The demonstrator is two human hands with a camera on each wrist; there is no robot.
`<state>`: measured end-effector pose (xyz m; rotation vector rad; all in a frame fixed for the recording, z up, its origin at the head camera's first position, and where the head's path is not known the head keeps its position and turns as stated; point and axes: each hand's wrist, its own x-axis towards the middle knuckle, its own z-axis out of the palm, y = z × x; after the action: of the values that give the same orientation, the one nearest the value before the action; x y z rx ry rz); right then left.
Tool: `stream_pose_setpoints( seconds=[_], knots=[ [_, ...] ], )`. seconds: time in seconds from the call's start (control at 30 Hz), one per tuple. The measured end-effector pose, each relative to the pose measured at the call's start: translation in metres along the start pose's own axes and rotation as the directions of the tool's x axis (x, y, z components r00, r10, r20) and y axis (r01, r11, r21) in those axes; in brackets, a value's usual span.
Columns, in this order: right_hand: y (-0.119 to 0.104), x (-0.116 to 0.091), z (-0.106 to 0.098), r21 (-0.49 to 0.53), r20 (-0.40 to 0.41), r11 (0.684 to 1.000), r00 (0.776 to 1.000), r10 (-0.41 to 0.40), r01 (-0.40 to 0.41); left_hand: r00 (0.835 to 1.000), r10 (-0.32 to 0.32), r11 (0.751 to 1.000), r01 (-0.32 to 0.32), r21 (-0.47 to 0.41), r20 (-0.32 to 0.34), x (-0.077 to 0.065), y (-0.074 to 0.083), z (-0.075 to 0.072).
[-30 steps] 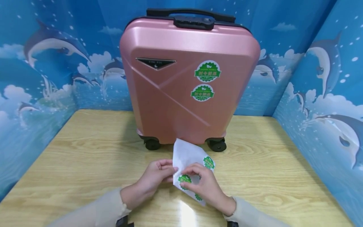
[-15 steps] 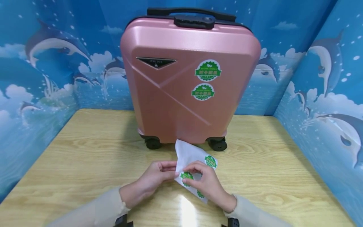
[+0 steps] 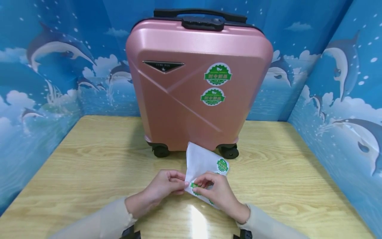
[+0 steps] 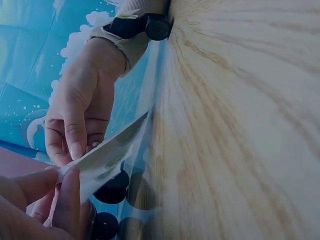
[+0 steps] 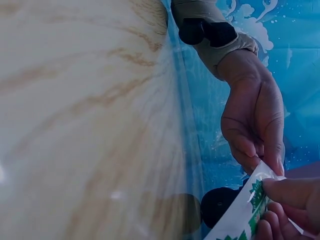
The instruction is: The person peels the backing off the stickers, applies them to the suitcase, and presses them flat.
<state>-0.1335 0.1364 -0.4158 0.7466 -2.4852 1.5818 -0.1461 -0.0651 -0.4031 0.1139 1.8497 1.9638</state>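
Observation:
A white sheet of round green-and-white stickers (image 3: 198, 162) is held slanted in front of the pink suitcase (image 3: 179, 122). My left hand (image 3: 162, 186) pinches the sheet's left edge between thumb and fingers. Bent over the sheet, my right hand (image 3: 219, 194) has its thumb and index finger at the edge of one sticker (image 3: 195, 185), pinching there and partly covering it. Another sticker (image 3: 222, 165) shows near the sheet's right corner. The left wrist view catches the sheet (image 4: 107, 162) edge-on, between both hands. Two matching stickers (image 3: 218, 74) are on the suitcase front, one above the other.
The suitcase stands upright on black wheels (image 3: 229, 152) at the back of the wood-grain table (image 3: 98, 159). It has a black handle (image 3: 200, 12) on top and a dark triangular badge (image 3: 163, 65). A blue dolphin-print curtain (image 3: 47, 76) surrounds the table at the back and sides.
The sheet has shifted slightly right and its upper corner has risen. My right thumb and index finger have drawn closer together over the sticker. My left hand keeps its grip on the edge.

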Motion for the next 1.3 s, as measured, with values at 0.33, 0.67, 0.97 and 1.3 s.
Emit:
stream_pose_setpoints(
  seconds=[0.33, 0.67, 0.97, 1.3],
  knots=[
    [-0.004, -0.001, 0.0, -0.001, -0.007, 0.998, 0.998, 0.056, -0.056, 1.0, -0.017, 0.999, 0.017, -0.03, 0.004, -0.001, -0.001, 0.002],
    [-0.007, -0.001, 0.001, 0.011, -0.013, 0.994, 0.994, 0.108, -0.108, 0.999, -0.039, 0.997, 0.039, -0.064, 0.001, 0.001, -0.003, 0.005],
    [-0.011, -0.003, 0.002, 0.061, -0.013, 0.984, 0.986, 0.166, -0.165, 1.0, -0.011, 0.998, 0.012, -0.066, 0.022, -0.001, -0.004, 0.008],
    [-0.011, -0.003, 0.004, 0.066, -0.015, 0.986, 0.987, 0.157, -0.156, 0.999, -0.003, 0.998, 0.005, -0.063, 0.033, -0.002, -0.003, 0.01]
  ],
)
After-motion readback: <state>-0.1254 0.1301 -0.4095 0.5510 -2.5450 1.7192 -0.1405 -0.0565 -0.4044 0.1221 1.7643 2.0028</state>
